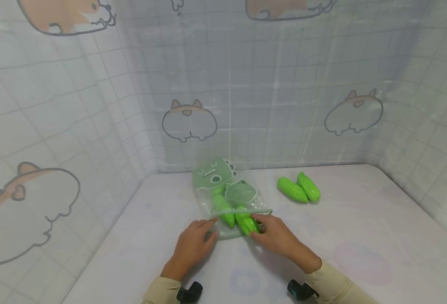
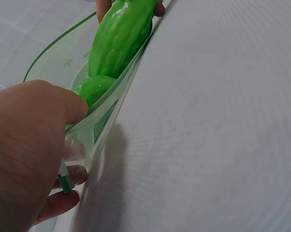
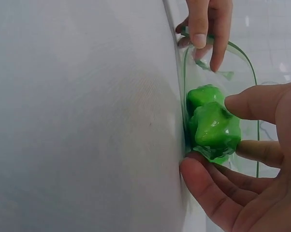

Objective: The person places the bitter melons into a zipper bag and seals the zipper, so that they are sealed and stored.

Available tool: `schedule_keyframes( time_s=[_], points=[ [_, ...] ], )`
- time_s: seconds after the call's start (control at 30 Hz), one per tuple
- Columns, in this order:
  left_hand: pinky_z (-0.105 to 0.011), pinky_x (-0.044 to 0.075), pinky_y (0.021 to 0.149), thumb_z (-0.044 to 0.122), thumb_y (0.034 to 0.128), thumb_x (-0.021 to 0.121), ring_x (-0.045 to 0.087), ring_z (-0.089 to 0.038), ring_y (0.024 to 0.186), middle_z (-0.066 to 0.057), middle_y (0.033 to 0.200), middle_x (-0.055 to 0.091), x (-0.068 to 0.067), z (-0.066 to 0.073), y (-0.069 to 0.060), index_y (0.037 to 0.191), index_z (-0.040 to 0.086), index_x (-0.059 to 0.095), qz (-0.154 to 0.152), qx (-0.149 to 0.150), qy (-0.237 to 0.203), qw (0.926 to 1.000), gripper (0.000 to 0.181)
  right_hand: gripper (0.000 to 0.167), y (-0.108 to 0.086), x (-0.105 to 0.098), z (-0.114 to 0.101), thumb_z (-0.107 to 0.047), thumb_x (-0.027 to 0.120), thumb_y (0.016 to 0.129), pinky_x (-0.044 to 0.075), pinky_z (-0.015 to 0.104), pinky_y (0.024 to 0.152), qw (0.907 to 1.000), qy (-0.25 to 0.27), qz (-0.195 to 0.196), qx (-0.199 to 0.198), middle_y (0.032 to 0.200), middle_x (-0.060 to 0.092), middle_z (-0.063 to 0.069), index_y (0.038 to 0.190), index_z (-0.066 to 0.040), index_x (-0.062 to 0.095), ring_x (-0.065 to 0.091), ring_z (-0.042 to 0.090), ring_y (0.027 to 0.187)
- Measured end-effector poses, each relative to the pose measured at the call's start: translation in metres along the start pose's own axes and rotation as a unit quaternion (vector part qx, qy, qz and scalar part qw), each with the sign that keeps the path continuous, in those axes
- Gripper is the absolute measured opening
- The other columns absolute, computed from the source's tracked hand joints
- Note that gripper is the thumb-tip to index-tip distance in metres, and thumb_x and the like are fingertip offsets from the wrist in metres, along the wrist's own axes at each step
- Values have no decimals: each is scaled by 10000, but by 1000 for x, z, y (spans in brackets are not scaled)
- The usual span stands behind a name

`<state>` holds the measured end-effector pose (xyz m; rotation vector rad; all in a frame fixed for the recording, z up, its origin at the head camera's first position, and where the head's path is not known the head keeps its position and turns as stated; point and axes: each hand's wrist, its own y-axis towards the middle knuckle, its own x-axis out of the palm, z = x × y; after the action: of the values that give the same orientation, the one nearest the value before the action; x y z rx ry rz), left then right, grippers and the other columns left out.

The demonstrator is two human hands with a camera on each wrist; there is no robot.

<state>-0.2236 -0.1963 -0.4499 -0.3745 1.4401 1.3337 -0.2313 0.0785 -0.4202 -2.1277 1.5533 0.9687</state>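
A clear zip bag (image 1: 208, 179) with a green cartoon print lies on the table, its mouth towards me. My left hand (image 1: 193, 245) pinches the left side of the bag's mouth, thumb over the rim in the left wrist view. At the mouth, my right hand (image 1: 277, 235) holds a shiny green bitter melon (image 3: 217, 133) with thumb and fingers around it. This melon lies partly inside the bag. Beside it, another bitter melon (image 1: 222, 206) rests within the bag, and more green shows behind the print, partly hidden.
Two more bitter melons, one (image 1: 291, 189) and another (image 1: 309, 187), lie side by side on the white table (image 1: 162, 202), right of the bag. Walls covered in tiled, dog-printed sheeting (image 1: 269, 105) stand at the back and sides.
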Motion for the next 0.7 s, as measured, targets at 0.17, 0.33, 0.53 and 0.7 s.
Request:
schedule_keyframes(
  time_s=[0.17, 0.33, 0.53, 0.7],
  points=[
    [-399, 546, 716, 260, 897, 742, 645, -211, 916, -25, 1037, 719, 0, 0, -1, 1252, 156, 710, 114, 90, 51, 9999, 371, 546, -5, -1, 0, -230, 791, 859, 548, 314, 698, 9998, 125, 127, 9, 1151, 675, 102, 1341, -43, 615, 661, 187, 914],
    [-387, 544, 706, 253, 894, 744, 643, -201, 901, -20, 1032, 721, -1, 1, -1, 1250, 157, 712, 142, 108, 103, 9998, 370, 422, -13, -3, 1, -220, 791, 852, 540, 350, 754, 9991, -55, 399, -98, 1185, 657, 68, 1235, -84, 679, 658, 189, 937],
    [-387, 544, 700, 252, 899, 744, 642, -202, 890, -28, 1029, 723, -2, 2, 0, 1251, 150, 713, 120, 96, 81, 9998, 368, 328, -19, -5, -2, -126, 750, 853, 546, 292, 742, 9968, -175, 677, -399, 1133, 657, 29, 1175, -93, 695, 662, 211, 978],
    [-393, 546, 705, 248, 899, 741, 645, -206, 898, -30, 1035, 722, -2, 2, 1, 1251, 152, 711, 96, 95, 61, 9999, 366, 302, -25, -6, -5, -98, 730, 857, 555, 289, 774, 9906, -660, 744, -937, 1166, 655, 22, 1156, -87, 693, 648, 187, 1025]
  ],
)
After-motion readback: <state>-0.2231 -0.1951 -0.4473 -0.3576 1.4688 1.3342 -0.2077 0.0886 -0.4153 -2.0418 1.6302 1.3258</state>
